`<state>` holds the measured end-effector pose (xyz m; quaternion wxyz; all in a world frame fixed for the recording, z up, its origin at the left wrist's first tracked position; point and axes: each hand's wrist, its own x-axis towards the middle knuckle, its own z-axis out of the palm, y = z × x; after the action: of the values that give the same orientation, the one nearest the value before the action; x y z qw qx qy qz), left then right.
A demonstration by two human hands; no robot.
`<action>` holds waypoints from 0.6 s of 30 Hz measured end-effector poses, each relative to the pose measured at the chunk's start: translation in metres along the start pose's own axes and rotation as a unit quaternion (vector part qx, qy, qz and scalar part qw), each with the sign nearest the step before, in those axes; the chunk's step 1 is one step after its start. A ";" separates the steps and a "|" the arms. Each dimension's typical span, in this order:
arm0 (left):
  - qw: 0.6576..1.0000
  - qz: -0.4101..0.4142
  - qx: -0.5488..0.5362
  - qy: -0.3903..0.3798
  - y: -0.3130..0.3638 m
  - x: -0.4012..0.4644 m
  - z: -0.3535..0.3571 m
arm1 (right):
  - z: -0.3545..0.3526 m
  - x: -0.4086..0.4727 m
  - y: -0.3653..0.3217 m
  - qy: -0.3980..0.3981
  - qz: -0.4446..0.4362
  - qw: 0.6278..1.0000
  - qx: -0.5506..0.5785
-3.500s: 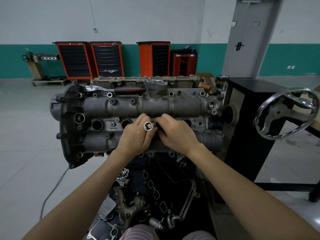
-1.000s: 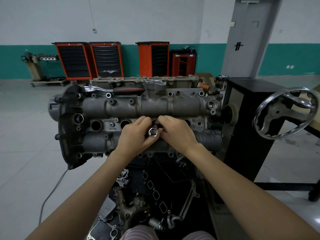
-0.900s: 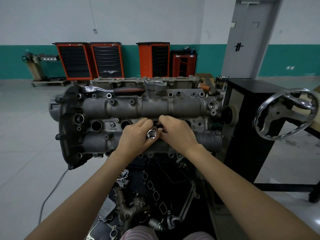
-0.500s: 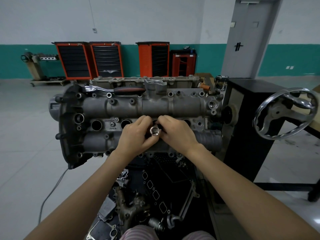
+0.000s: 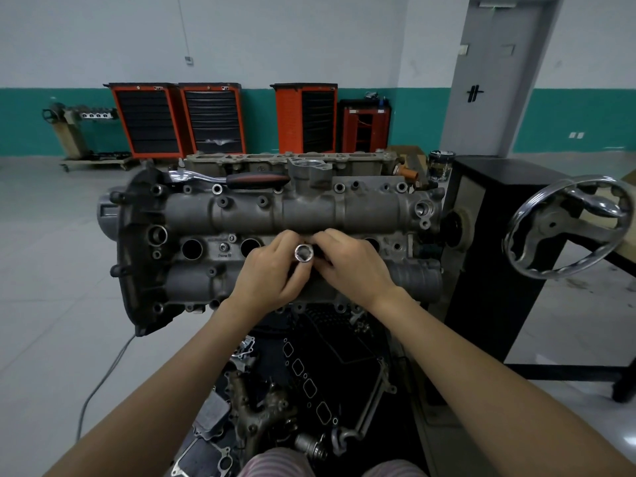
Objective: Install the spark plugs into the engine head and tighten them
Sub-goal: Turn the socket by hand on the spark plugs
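1. Your left hand (image 5: 272,277) and right hand (image 5: 351,266) both pinch the socket (image 5: 303,253), upright over the third well of the head (image 5: 309,215).
2. No plug shows; it may sit hidden inside the socket.
3. If you tilt the socket, the threads could cross.
4. The casting mark by the second well (image 5: 250,247) is too small to read.

Both bare forearms reach forward from the lower corners and converge at centre. The left hand (image 5: 272,273) is seen knuckles-up, its fingers (image 5: 287,241) and thumb curled in a pinch. The right hand (image 5: 354,266) sits just beside it, almost touching, wrist angled inward, its fingers (image 5: 327,237) bent down and tucked close to the left fingertips.
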<state>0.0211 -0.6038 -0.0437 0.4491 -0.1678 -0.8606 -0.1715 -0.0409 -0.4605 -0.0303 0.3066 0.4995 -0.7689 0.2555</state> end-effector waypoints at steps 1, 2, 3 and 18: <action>1.000 0.004 0.006 -0.001 0.000 0.000 0.000 | 0.000 0.001 0.000 0.004 0.007 1.000 0.007; 1.000 0.004 0.010 0.002 0.000 0.000 0.001 | 0.000 0.001 0.000 0.005 0.011 1.000 0.009; 1.000 0.001 0.012 0.007 0.000 0.000 0.001 | 0.000 0.001 0.001 0.003 0.012 1.000 0.009; 0.999 0.028 0.037 0.000 -0.003 -0.001 0.004 | 0.001 -0.001 0.003 -0.033 0.008 0.999 0.004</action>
<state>0.0177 -0.6048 -0.0474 0.4596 -0.1752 -0.8614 -0.1266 -0.0441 -0.4597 -0.0321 0.2775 0.5025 -0.7815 0.2444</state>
